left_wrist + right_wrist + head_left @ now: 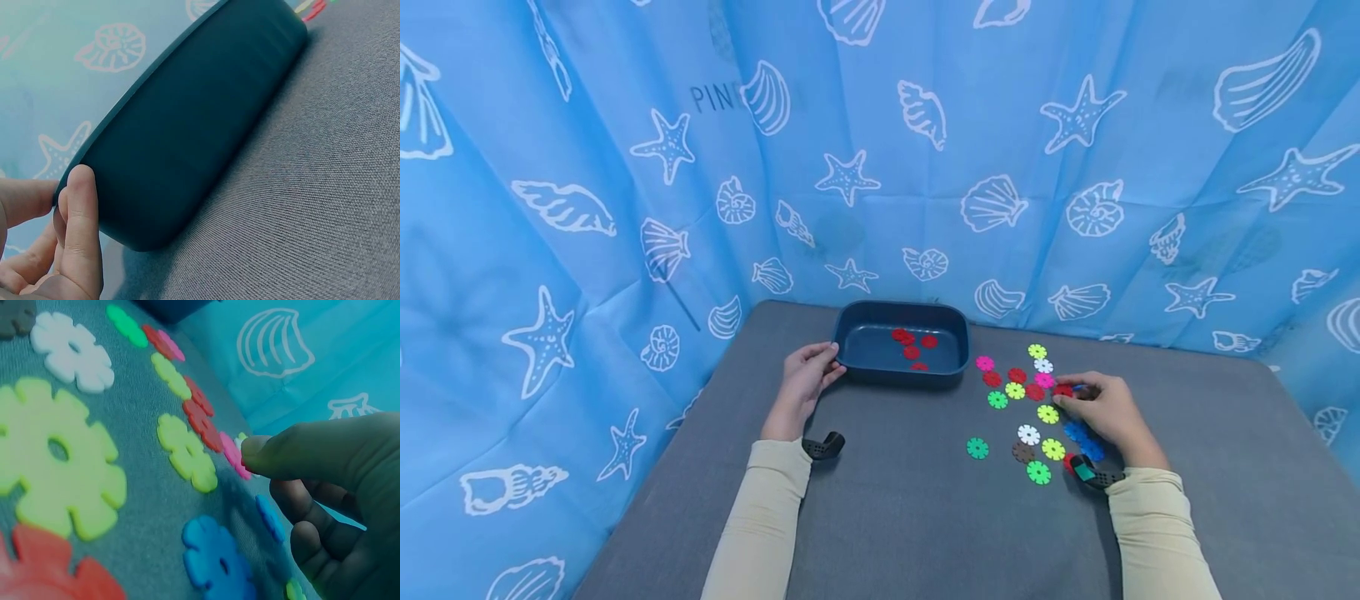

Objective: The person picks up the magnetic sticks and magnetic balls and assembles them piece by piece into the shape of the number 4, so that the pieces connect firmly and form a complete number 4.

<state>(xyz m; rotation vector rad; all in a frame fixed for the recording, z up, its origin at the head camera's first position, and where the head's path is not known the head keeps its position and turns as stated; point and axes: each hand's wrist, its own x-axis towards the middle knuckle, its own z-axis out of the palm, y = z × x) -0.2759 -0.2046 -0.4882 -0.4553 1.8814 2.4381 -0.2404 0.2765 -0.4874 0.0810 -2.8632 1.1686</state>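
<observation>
My left hand (808, 379) pinches the left rim of a dark blue rectangular bin (181, 125), thumb and fingers on either side of its wall. Several red flower-shaped discs (929, 342) lie inside the bin. To the right, my right hand (1105, 408) pinches a red notched disc (1063, 390) between thumb and index finger. In the right wrist view the thumb (294, 447) hides that disc. Beside this hand lie a pink disc (1044, 380), a red disc (1034, 392) and a blue disc (270, 517).
More flower-shaped discs are scattered on the grey cloth-covered table (887, 517): yellow (1048, 414), white (1028, 435), green (977, 448), brown (1023, 452) and blue (1090, 450). Behind the table hangs a blue curtain (880, 225) with shell and starfish prints.
</observation>
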